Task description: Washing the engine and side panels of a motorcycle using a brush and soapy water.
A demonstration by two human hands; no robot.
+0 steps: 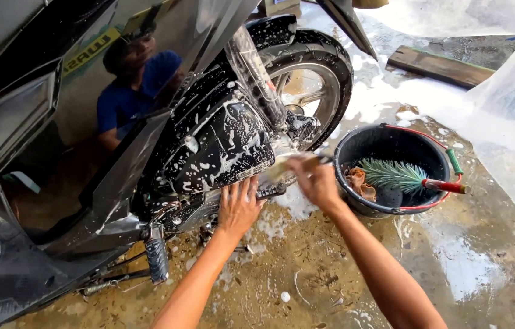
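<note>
A black scooter (87, 122) stands on the wet ground, its soapy engine cover (221, 143) flecked with white foam. My left hand (238, 206) lies flat against the lower edge of the engine, fingers spread. My right hand (313, 178) grips a small brush (283, 166) with a dark handle and presses it against the foamy casing near the rear wheel (312, 85). Just right of my right hand sits a black bucket (370, 137).
The bucket has a red rim and holds a green bristle brush (394, 175) with a red handle and a brown rag (358, 181). A wooden plank (440, 66) lies at the back right. Clear plastic sheeting (513, 116) hangs at the right. Foam puddles cover the concrete floor (452, 256).
</note>
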